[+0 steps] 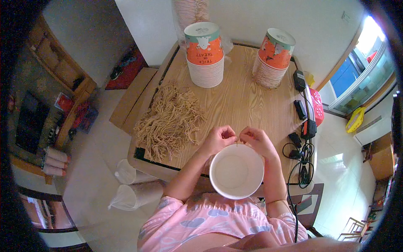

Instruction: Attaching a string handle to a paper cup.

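Observation:
A white paper bucket [237,172] stands mouth up close in front of my body, at the table's near edge. At its far rim both hands are closed in a pinch, fingertips almost meeting. My left hand [220,137] and my right hand [255,138] grip a thin tan cord [237,143], of which only a small bit shows between the fingers. My forearms pass on either side of the bucket. Left of my left hand lies a loose heap of tan cords [170,119].
Upside-down stacks of orange and green printed paper buckets stand at the back middle [205,54] and back right [275,59] of the wooden table [239,88]. Black adapters and a coiled cable [305,168] line the right edge. Bagged bucket stacks [134,197] lie on the floor at left.

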`<state>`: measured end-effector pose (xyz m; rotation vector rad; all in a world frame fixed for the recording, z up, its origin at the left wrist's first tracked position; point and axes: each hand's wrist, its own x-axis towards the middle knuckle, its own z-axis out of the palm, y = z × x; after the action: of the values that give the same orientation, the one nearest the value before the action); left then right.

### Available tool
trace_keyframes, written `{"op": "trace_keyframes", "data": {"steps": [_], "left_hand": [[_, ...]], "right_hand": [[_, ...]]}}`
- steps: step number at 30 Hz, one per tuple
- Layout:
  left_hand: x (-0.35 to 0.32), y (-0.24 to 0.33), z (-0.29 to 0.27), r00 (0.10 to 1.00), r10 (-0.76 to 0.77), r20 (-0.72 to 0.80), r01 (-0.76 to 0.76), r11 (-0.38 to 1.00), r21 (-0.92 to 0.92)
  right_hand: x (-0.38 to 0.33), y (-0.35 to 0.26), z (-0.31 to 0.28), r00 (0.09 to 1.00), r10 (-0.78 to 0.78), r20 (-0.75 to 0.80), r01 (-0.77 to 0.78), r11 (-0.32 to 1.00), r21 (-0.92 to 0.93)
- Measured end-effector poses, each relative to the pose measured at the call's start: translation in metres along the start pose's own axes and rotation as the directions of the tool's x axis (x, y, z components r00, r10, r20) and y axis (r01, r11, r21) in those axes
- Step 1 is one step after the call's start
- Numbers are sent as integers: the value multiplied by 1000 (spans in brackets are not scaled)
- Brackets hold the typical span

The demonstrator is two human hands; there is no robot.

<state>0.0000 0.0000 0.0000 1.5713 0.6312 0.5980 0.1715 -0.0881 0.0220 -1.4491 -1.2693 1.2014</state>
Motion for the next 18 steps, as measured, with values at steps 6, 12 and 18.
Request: {"op": "trace_keyframes", "data": {"steps": [6, 12, 18], "left_hand": [[2, 7, -2, 1000, -20, 12, 21, 996, -84], [4, -5, -4, 1000, 5, 25, -1, 986, -166], [4, -9, -3, 1000, -10, 29, 16, 983, -185]], "right_hand": [[5, -1, 1, 999, 6, -36, -1, 990, 139], [4, -2, 4, 999, -2, -46, 10, 987, 162], [9, 15, 1, 999, -36, -33, 43, 968, 248]]}}
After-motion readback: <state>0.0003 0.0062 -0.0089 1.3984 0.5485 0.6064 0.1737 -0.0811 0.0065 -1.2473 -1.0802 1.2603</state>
